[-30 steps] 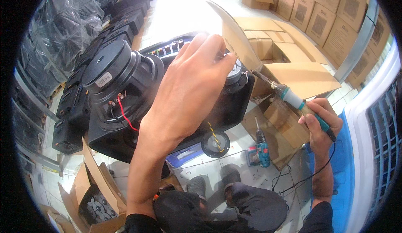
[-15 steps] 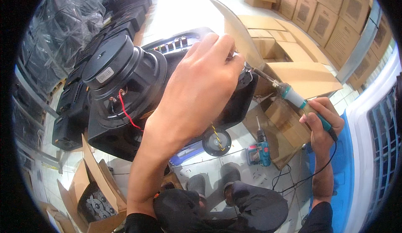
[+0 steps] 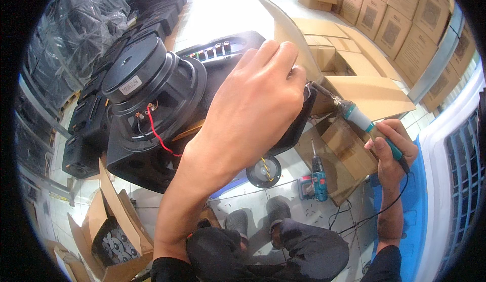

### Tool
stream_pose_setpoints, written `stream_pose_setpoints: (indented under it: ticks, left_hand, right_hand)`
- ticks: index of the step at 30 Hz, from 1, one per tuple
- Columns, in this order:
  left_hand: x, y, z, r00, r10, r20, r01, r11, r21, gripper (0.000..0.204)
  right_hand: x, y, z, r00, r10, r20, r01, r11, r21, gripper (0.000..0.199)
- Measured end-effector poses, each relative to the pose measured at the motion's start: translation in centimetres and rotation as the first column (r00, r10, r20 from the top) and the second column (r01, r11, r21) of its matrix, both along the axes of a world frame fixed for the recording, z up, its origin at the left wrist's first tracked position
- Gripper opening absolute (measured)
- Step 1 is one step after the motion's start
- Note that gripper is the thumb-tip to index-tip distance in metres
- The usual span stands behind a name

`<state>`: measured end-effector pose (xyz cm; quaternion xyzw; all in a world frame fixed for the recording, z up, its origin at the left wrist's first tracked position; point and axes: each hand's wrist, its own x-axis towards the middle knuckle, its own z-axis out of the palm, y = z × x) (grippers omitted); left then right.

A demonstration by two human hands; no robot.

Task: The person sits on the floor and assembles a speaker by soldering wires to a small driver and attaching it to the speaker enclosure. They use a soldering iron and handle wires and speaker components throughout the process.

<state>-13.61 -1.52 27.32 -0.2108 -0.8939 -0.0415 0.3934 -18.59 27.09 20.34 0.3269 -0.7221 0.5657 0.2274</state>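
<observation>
My left hand (image 3: 258, 99) is closed in a pinch over the right end of a black speaker cabinet (image 3: 134, 163); its fingertips and whatever they grip are hidden behind the knuckles. In my right hand (image 3: 392, 150) is a soldering iron (image 3: 358, 117) with a teal and whitish handle. The iron's tip points up and left, close beside my left fingers; contact cannot be made out. A large black woofer (image 3: 134, 72) sits magnet up on the cabinet's left part, with a red wire (image 3: 153, 125) running from its terminal under my left wrist. Behind the wrist shows a row of small components (image 3: 215, 51).
Below the cabinet, a small round driver (image 3: 255, 174) with a yellow-black wire and a teal cordless drill (image 3: 319, 180) lie low. An opened carton (image 3: 96, 211) holds metal parts at lower left. More cartons (image 3: 367, 92) stand at right, beside a blue-and-white crate (image 3: 412, 206).
My left hand has shifted a little to the right, along with the cabinet's near parts. The soldering iron has moved very slightly right and down, still in my right hand.
</observation>
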Motion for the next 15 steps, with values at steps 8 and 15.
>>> stream_pose_setpoints:
  ticks: [8,15]
  left_hand:
    - [0.21,0.06,0.08,1.000,0.010,-0.002,-0.010,0.999,-0.037,0.028]
    - [0.34,0.11,0.06,1.000,0.016,-0.008,-0.016,0.999,-0.043,0.028]
  right_hand:
    - [-0.09,0.11,-0.04,1.000,-0.008,-0.013,0.009,1.000,0.022,0.023]
    - [0.10,0.25,0.14,0.999,-0.026,-0.025,0.028,0.997,0.077,0.026]
